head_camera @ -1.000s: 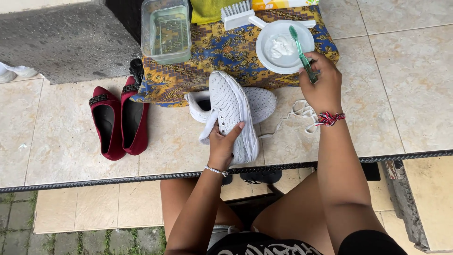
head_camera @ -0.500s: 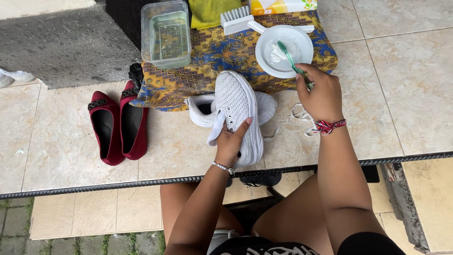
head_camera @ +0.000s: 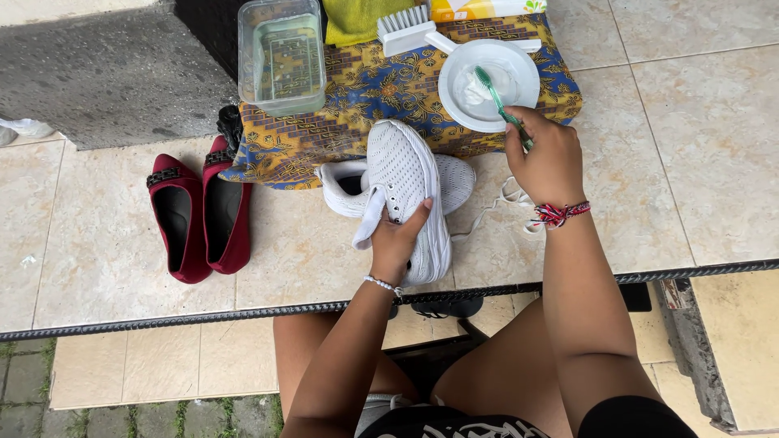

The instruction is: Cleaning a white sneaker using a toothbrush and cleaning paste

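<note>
Left hand [head_camera: 399,243] wraps a white mesh sneaker [head_camera: 410,191], held above the tiles; palm side hidden. Right hand [head_camera: 548,158] pinches a green toothbrush [head_camera: 497,99], bristles in the white bowl [head_camera: 519,65]. Second sneaker [head_camera: 345,186] partly hidden behind. Scrub brush [head_camera: 403,28] cut off at the top.

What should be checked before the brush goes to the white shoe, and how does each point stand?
1. Left hand grips the white sneaker: ok.
2. Right hand holds the green toothbrush: ok.
3. Bristles sit in the white bowl: ok.
4. Bristles loaded with cleaner: cannot tell.
5. Water in the clear container: ok.
6. Second sneaker and loose lace crowd the held shoe: not ok.
</note>
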